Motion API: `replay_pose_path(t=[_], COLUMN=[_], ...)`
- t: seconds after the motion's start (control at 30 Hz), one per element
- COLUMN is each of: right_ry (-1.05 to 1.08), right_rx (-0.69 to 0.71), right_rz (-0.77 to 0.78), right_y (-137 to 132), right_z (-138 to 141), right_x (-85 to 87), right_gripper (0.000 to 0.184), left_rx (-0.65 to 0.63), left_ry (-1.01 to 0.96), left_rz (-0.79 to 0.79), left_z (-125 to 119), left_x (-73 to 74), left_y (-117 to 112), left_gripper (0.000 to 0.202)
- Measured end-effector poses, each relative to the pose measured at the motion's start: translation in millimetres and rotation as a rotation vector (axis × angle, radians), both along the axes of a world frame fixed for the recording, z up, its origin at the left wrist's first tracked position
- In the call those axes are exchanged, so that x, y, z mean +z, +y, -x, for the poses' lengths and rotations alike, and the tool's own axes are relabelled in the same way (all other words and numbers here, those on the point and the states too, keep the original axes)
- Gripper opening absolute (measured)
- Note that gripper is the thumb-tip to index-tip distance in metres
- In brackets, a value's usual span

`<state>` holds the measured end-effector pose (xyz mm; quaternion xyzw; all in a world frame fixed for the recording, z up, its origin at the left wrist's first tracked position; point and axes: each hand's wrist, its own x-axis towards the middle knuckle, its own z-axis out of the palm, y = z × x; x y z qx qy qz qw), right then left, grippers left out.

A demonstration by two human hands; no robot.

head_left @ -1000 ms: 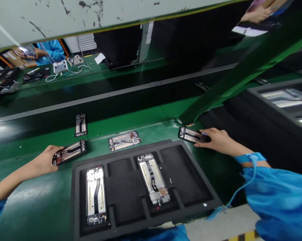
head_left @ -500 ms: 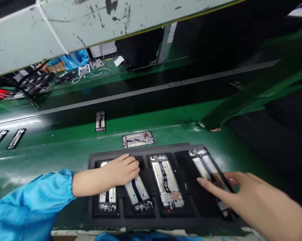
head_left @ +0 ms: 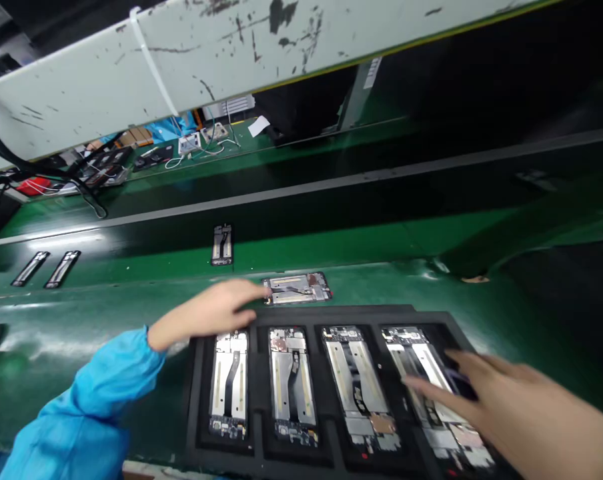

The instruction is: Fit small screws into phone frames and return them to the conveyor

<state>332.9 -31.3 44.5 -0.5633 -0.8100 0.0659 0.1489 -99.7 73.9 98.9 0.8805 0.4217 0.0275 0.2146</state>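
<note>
My left hand (head_left: 214, 308) stretches over the far left edge of the black foam tray (head_left: 311, 312). Its fingertips are at the left end of an opened phone (head_left: 304, 289) lying crosswise behind the tray; thumb and fingers are apart. My right hand (head_left: 521, 407), blurred, hovers at the right slot with thumb and fingers spread over a phone (head_left: 434, 383) lying there, partly hidden. Three more opened phones rest in the other slots: a left one (head_left: 230, 383), a second (head_left: 292, 387) and a third (head_left: 360, 387). Their metal plates and black flex cables face up.
Another opened phone (head_left: 222, 245) lies farther back, and two phones (head_left: 62, 269) lie at the left. A pale scuffed beam (head_left: 221, 60) crosses overhead. A green post (head_left: 511, 233) stands at the right. Across the bench are cables and devices (head_left: 106, 163).
My left hand has left the second phone, which now lies straight in its slot, and moved to the phone behind the tray. The phone in my right hand now lies in the right slot.
</note>
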Motion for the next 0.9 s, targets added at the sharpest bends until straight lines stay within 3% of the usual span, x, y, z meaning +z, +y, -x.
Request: replay_pose_path(t=[0.07, 0.13, 0.23, 0.33, 0.47, 0.6, 0.7, 0.8, 0.9], right_ry=[-0.174, -0.233, -0.225, -0.226, -0.177, -0.096, -0.053, -0.022, 0.019], right_rx=[0.150, 0.214, 0.373, 0.425, 0.441, 0.430, 0.418, 0.403, 0.391], right_rz=[-0.056, -0.002, 0.101, 0.207, 0.304, 0.358, 0.372, 0.364, 0.339], right_y=[46, 102, 177, 216, 216, 205, 202, 200, 200], right_z=[20, 51, 92, 99, 79, 73, 75, 75, 74], right_x=[22.3, 35.0, 21.2, -14.7, -46.2, -54.0, -56.9, -61.2, -64.9], right_gripper=[0.044, 0.047, 0.039, 0.053, 0.073, 0.083, 0.083, 0.085, 0.083], left_rx=[0.362, 0.669, 1.012, 1.188, 1.257, 1.276, 1.220, 1.109, 1.026], left_ry=[0.032, 0.086, 0.148, 0.160, 0.125, 0.081, 0.011, -0.075, -0.139], left_rz=[-0.041, -0.089, -0.115, -0.180, -0.251, -0.258, -0.243, -0.202, -0.136], left_z=[15, 21, 12, 1, 2, 4, 3, 6, 11], left_x=[-7.1, -27.9, -66.9, -95.4, -111.0, -108.4, -93.1, -63.8, -27.1], left_y=[43, 83, 120, 131, 136, 144, 137, 105, 43], left_gripper=[0.051, 0.063, 0.072, 0.060, 0.068, 0.094, 0.100, 0.099, 0.098])
